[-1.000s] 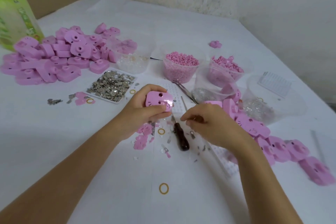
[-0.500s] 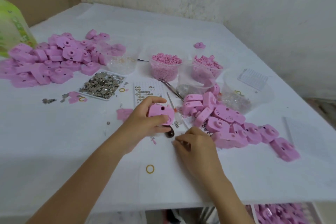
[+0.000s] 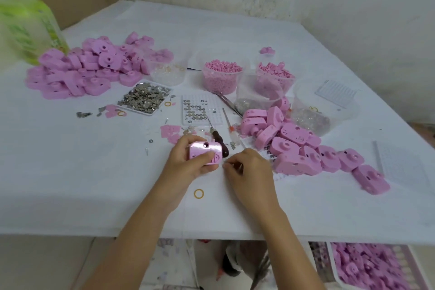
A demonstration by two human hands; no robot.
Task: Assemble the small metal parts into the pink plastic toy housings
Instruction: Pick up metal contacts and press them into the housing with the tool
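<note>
My left hand (image 3: 188,165) grips a pink toy housing (image 3: 204,151) just above the white table, its round hole facing up. Right beside it, my right hand (image 3: 247,172) has its fingertips pinched together near the housing's lower right corner; whatever small part they hold is too small to make out. A flat tray of small metal parts (image 3: 143,97) lies to the upper left. A white grid tray (image 3: 200,110) holds several round metal pieces. Piles of pink housings sit at the far left (image 3: 89,70) and at the right (image 3: 301,148).
A dark-handled awl (image 3: 220,141) and a thin screwdriver (image 3: 229,125) lie just behind my hands. Clear tubs of pink bits (image 3: 222,76) stand at the back. A yellow rubber band (image 3: 199,194) lies near the table's front edge (image 3: 211,238). A green bottle (image 3: 28,28) stands far left.
The view has pulled back and tilted down, showing the table's front edge. My left hand turned the housing so its top edge faces up; my right hand came closer to it.
</note>
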